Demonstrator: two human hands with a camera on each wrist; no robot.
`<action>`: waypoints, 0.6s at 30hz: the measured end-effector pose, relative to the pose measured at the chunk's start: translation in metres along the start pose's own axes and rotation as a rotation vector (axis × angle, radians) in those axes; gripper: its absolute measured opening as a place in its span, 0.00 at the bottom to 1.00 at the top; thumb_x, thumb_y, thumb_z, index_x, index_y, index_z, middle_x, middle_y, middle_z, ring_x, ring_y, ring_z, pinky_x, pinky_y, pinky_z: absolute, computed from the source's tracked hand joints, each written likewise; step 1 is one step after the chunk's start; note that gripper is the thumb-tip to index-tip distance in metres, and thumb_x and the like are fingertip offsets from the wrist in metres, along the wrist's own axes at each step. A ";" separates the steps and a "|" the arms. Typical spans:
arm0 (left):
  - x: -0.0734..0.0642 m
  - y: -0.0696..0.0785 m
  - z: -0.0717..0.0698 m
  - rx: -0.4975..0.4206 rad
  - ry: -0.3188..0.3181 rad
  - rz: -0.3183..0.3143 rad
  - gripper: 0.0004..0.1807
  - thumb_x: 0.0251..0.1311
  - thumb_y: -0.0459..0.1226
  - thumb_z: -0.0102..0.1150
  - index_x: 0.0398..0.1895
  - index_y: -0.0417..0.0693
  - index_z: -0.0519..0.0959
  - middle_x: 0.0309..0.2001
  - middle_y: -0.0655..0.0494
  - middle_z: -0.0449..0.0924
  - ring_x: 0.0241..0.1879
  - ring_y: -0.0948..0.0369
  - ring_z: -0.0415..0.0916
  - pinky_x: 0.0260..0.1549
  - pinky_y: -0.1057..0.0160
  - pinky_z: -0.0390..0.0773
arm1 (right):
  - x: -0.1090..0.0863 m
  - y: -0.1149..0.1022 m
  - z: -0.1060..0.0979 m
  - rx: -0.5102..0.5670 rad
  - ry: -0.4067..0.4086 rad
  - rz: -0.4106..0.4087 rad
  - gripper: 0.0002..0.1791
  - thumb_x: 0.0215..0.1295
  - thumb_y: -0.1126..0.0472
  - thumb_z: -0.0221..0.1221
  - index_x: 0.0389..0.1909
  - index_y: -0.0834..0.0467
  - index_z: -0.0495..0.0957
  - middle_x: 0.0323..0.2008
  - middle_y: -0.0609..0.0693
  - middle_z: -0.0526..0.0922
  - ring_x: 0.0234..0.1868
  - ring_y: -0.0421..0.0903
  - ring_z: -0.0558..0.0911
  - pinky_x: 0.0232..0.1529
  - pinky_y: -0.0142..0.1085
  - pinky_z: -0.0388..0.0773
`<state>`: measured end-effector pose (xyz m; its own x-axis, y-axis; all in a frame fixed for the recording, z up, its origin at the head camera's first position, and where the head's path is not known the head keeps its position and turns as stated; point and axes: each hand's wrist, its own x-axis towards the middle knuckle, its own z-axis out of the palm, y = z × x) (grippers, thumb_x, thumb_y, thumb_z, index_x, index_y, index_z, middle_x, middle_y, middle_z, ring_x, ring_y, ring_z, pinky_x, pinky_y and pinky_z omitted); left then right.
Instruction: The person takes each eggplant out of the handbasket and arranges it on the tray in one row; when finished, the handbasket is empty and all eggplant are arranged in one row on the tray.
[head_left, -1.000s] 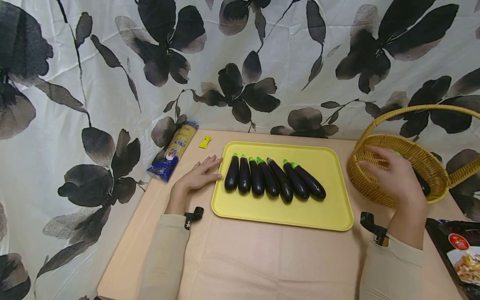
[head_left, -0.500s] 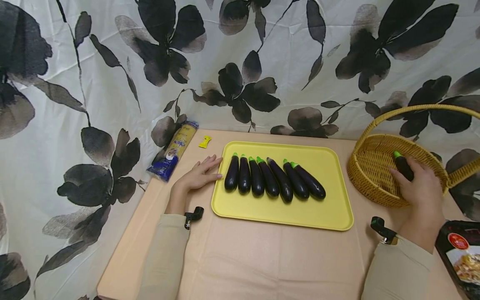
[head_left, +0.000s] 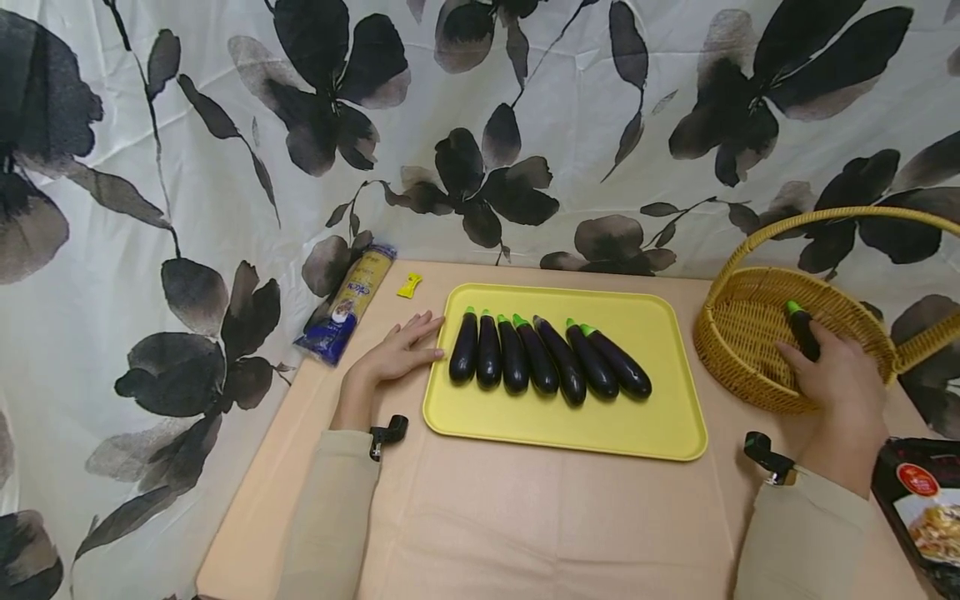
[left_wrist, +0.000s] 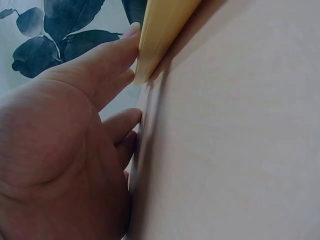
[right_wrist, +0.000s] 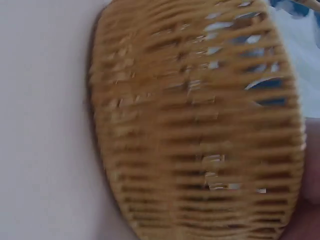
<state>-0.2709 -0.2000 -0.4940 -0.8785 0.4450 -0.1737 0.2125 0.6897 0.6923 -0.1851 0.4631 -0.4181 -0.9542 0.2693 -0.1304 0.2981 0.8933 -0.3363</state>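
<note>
My right hand [head_left: 847, 379] reaches into the wicker basket [head_left: 738, 333] on the right and grips an eggplant [head_left: 804, 329], its green stem end poking out past the fingers. In the right wrist view the basket's woven side [right_wrist: 195, 125] hides most of that hand. At the left edge of a yellow tray [head_left: 555, 429], my left hand [head_left: 393, 350] lies with fingers extended. The left wrist view has its thumb [left_wrist: 112, 55] against the tray's rim [left_wrist: 162, 35]. Several dark eggplants [head_left: 542, 358] lie side by side in a row on the tray.
A blue and yellow packet [head_left: 348, 304] lies at the table's left back edge, with a small yellow wrapped piece [head_left: 409, 285] beside it. A black food package [head_left: 926, 500] sits at the right. The basket's handle [head_left: 832, 217] arches above it. Floral cloth hangs behind.
My right hand has moved from over the basket's left side to its right side and taken hold of the eggplant there. My left hand and the tray have stayed in place.
</note>
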 end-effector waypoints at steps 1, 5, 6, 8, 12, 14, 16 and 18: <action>0.000 0.000 0.000 -0.002 -0.001 0.000 0.43 0.71 0.60 0.57 0.84 0.62 0.55 0.86 0.52 0.41 0.86 0.50 0.31 0.81 0.42 0.25 | 0.002 0.001 0.000 -0.004 -0.002 -0.012 0.54 0.75 0.27 0.43 0.83 0.62 0.40 0.73 0.84 0.49 0.68 0.88 0.53 0.60 0.82 0.56; 0.000 -0.001 0.001 -0.001 0.000 0.002 0.43 0.72 0.60 0.57 0.84 0.63 0.55 0.86 0.52 0.41 0.86 0.50 0.31 0.81 0.42 0.25 | 0.012 0.013 -0.004 -0.037 -0.009 -0.084 0.52 0.77 0.30 0.45 0.82 0.65 0.42 0.70 0.86 0.52 0.65 0.88 0.55 0.61 0.81 0.56; 0.001 0.000 0.002 -0.001 0.003 0.002 0.42 0.72 0.60 0.57 0.84 0.63 0.55 0.86 0.52 0.41 0.86 0.51 0.31 0.81 0.42 0.25 | 0.016 0.016 -0.005 -0.042 -0.013 -0.093 0.52 0.77 0.30 0.45 0.82 0.66 0.42 0.70 0.86 0.52 0.66 0.88 0.55 0.62 0.81 0.55; 0.001 0.000 0.001 -0.002 0.007 0.002 0.42 0.72 0.60 0.57 0.84 0.64 0.56 0.86 0.52 0.41 0.86 0.51 0.32 0.82 0.43 0.26 | 0.023 0.022 -0.008 -0.047 -0.030 -0.104 0.52 0.78 0.31 0.46 0.82 0.66 0.42 0.71 0.86 0.51 0.67 0.88 0.54 0.63 0.81 0.55; 0.000 0.001 0.000 -0.005 0.008 -0.003 0.42 0.72 0.59 0.57 0.84 0.63 0.56 0.86 0.53 0.41 0.86 0.51 0.32 0.82 0.43 0.26 | 0.038 0.032 -0.013 -0.045 -0.090 -0.123 0.52 0.78 0.32 0.47 0.82 0.64 0.40 0.71 0.85 0.51 0.68 0.86 0.55 0.63 0.80 0.55; -0.001 0.001 0.000 -0.005 0.004 -0.005 0.42 0.72 0.59 0.57 0.84 0.63 0.56 0.86 0.53 0.41 0.86 0.51 0.31 0.82 0.43 0.26 | 0.045 0.036 -0.016 -0.042 -0.129 -0.146 0.51 0.78 0.33 0.46 0.82 0.65 0.39 0.70 0.86 0.53 0.66 0.86 0.57 0.63 0.81 0.56; -0.001 0.001 0.000 -0.004 0.003 -0.004 0.42 0.72 0.59 0.57 0.84 0.62 0.55 0.86 0.52 0.41 0.86 0.51 0.31 0.82 0.43 0.25 | 0.051 0.038 -0.019 -0.048 -0.161 -0.162 0.51 0.79 0.33 0.45 0.81 0.66 0.40 0.68 0.87 0.55 0.64 0.86 0.58 0.61 0.81 0.57; -0.001 0.001 0.000 -0.009 0.002 -0.003 0.42 0.72 0.59 0.57 0.84 0.62 0.55 0.86 0.52 0.41 0.86 0.50 0.31 0.82 0.42 0.25 | 0.057 0.040 -0.021 -0.047 -0.199 -0.173 0.50 0.79 0.33 0.44 0.81 0.67 0.42 0.67 0.87 0.54 0.63 0.86 0.58 0.61 0.81 0.57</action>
<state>-0.2698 -0.1997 -0.4926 -0.8800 0.4418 -0.1744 0.2059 0.6858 0.6980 -0.2276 0.5215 -0.4197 -0.9656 0.0398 -0.2569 0.1255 0.9368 -0.3266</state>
